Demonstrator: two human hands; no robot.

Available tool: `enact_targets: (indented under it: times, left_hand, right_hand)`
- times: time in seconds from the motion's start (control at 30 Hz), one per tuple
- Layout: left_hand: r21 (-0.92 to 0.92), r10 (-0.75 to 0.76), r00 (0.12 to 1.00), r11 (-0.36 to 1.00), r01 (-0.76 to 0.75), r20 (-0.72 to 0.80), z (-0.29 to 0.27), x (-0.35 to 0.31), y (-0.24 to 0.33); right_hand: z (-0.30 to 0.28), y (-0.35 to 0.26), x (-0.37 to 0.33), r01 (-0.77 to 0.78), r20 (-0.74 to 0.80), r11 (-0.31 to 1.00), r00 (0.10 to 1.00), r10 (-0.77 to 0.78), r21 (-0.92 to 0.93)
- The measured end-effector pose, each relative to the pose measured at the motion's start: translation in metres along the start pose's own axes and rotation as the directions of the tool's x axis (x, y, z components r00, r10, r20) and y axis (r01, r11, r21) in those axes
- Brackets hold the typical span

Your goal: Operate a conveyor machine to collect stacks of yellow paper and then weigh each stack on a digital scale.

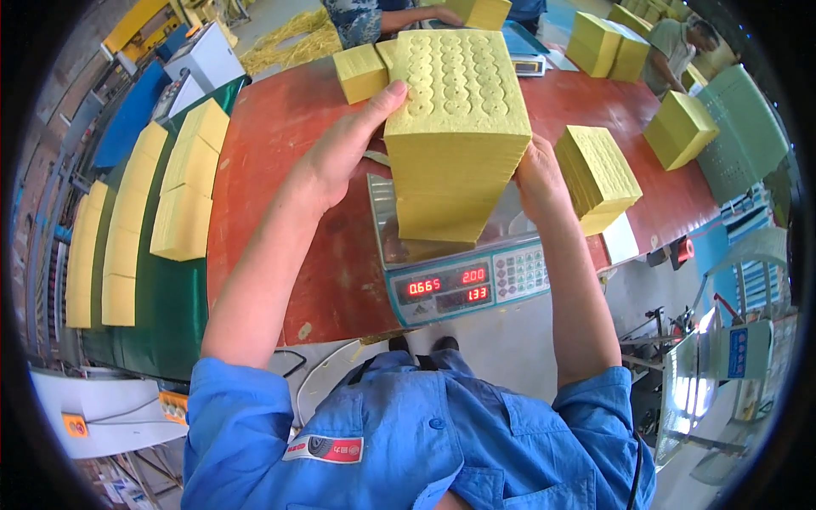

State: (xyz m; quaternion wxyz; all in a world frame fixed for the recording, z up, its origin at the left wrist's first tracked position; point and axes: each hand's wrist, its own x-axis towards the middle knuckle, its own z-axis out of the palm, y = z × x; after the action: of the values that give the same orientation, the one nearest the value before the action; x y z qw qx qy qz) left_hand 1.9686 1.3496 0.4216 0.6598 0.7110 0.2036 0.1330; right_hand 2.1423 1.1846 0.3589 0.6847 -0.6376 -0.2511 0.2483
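Between my two hands is a tall stack of yellow paper (pixel 455 183), its top sheet embossed with rows of wavy round marks. My left hand (pixel 344 149) presses its left side, thumb up near the top edge. Against the right side is my right hand (pixel 540 174), its fingers partly hidden behind the stack. Below it lies the metal pan of a digital scale (pixel 387 242) with lit red figures and a keypad; whether the stack touches the pan, I cannot tell. Another embossed yellow stack (pixel 599 174) sits just right of my right hand.
The red tabletop (pixel 263 161) also carries small yellow blocks (pixel 361 72) at the back and a block (pixel 680 129) at far right. Rows of yellow blocks (pixel 136 229) line a green surface (pixel 174 319) on the left. Co-workers (pixel 680 51) stand across the table.
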Motion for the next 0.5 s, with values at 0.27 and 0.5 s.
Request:
enact_targets:
  times: [0.27, 0.5]
  left_hand:
    - [-0.145, 0.122, 0.978, 0.978, -0.147, -0.167, -0.009, 0.008, -0.036]
    - [-0.62, 0.037, 0.98, 0.769, -0.153, -0.196, 0.018, 0.03, -0.129]
  right_hand:
    - [0.007, 0.015, -0.022, 0.188, -0.099, 0.98, 0.976, -0.194, -0.071]
    - [0.018, 0.042, -0.015, 0.181, -0.098, 0.978, 0.98, -0.17, 0.106]
